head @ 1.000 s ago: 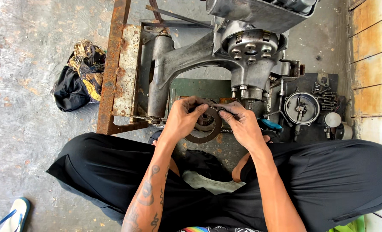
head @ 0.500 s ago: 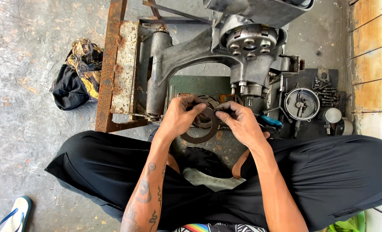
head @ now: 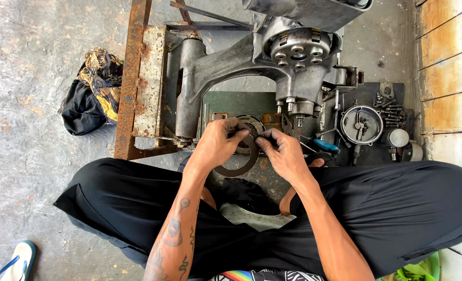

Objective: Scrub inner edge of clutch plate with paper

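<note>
I sit cross-legged on the floor with both hands in front of my knees. My left hand [head: 216, 144] grips a flat dark metal ring plate [head: 241, 165] by its upper left edge. My right hand [head: 283, 153] pinches the same ring at its upper right edge. The ring hangs between the two hands, just above the floor. Behind my fingers a second round toothed part [head: 251, 126] shows, partly hidden. Directly beyond stands a grey engine casing [head: 226, 62] with a round clutch hub [head: 297, 49] at its top right.
A rusty steel frame [head: 137, 78] holds the engine on the left. A crumpled dark and yellow cloth [head: 90, 88] lies further left. To the right are a round metal cover [head: 362, 125], bolts and small parts [head: 392, 112], a blue-handled tool [head: 324, 144], and a wooden wall [head: 449, 73]. A sandal [head: 15, 260] lies bottom left.
My hands have stayed together on the ring plate, shifting it slightly. The view has tilted a little, so the engine sits higher in the picture.
</note>
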